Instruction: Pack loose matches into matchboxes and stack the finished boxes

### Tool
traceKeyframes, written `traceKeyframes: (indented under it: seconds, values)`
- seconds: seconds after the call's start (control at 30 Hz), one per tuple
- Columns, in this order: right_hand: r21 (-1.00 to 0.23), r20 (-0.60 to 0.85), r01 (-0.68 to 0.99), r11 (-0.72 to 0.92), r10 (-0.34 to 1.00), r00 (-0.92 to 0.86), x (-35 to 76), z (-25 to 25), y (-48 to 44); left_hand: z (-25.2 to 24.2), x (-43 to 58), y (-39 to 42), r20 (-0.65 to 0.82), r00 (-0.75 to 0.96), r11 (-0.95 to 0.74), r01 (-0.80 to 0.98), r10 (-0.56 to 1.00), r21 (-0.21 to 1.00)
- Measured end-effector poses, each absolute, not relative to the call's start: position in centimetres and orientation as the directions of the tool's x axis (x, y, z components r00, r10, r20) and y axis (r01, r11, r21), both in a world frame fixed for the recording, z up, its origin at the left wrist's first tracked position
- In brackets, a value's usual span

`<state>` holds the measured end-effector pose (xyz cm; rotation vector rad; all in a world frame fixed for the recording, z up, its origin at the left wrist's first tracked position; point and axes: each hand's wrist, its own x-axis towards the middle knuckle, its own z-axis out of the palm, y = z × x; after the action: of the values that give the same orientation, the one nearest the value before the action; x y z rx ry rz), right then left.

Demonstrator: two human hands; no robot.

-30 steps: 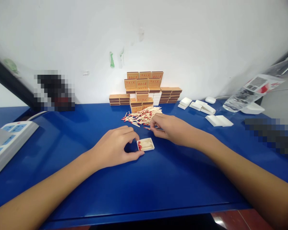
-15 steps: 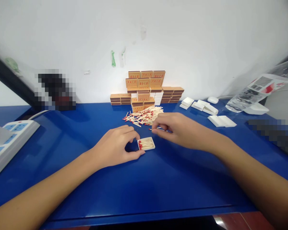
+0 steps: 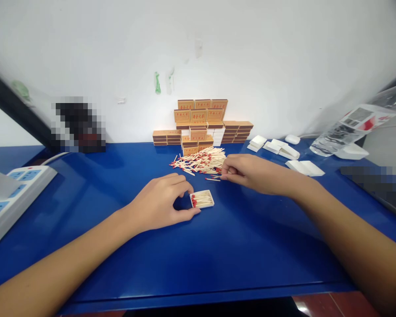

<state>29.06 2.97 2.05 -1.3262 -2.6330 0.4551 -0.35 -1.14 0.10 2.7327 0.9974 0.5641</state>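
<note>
A small white matchbox tray (image 3: 211,203) lies on the blue desk, with several red-tipped matches (image 3: 201,199) inside, their heads towards the left. My left hand (image 3: 163,200) holds its left end between thumb and fingertips. Just beyond the tray, a loose heap of matches (image 3: 203,160) is spread out. My right hand (image 3: 242,171) is at the heap's near right edge, thumb and forefinger pinched at the end of a match (image 3: 215,176). Another single match (image 3: 213,179) lies right beside it on the desk.
Stacked matchboxes (image 3: 198,115) stand against the wall behind the heap. Folded white card pieces (image 3: 280,149) lie back right, near a tilted plastic bottle (image 3: 336,132). A power strip (image 3: 26,187) occupies the left side; a blurred dark object (image 3: 376,189) is at the right.
My right hand has shifted slightly right and away from me, its fingertips now pinching at a match end. My left hand and the tray keep their place.
</note>
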Motion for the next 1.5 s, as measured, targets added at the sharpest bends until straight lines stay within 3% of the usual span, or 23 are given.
traceKeyframes:
  seconds: [0.23, 0.6, 0.9, 1.23, 1.5]
  values:
    - [-0.265, 0.066, 0.76, 0.594, 0.797, -0.6, 27.2, 1.1, 2.5, 0.1, -0.3, -1.2, 0.297, 0.696, -0.756, 0.583, 0.654, 0.297]
    - [-0.311, 0.03, 0.728, 0.611, 0.772, -0.635, 27.6, 1.3, 2.5, 0.2, -0.3, -1.1, 0.293, 0.701, -0.759, 0.581, 0.65, 0.294]
    - [-0.485, 0.011, 0.614, 0.623, 0.706, -0.708, 26.4, 3.1, 0.0, 0.1, -0.3, -1.2, 0.292, 0.702, -0.759, 0.583, 0.65, 0.289]
    - [-0.336, 0.046, 0.625, 0.704, 0.675, -0.736, 24.9, 2.5, -1.0, 0.2, -0.2, -1.2, 0.289, 0.702, -0.759, 0.589, 0.65, 0.278]
    - [-0.366, 0.08, 0.606, 0.706, 0.672, -0.736, 25.3, 2.6, -0.8, 0.2, -0.3, -1.2, 0.298, 0.703, -0.763, 0.584, 0.646, 0.275]
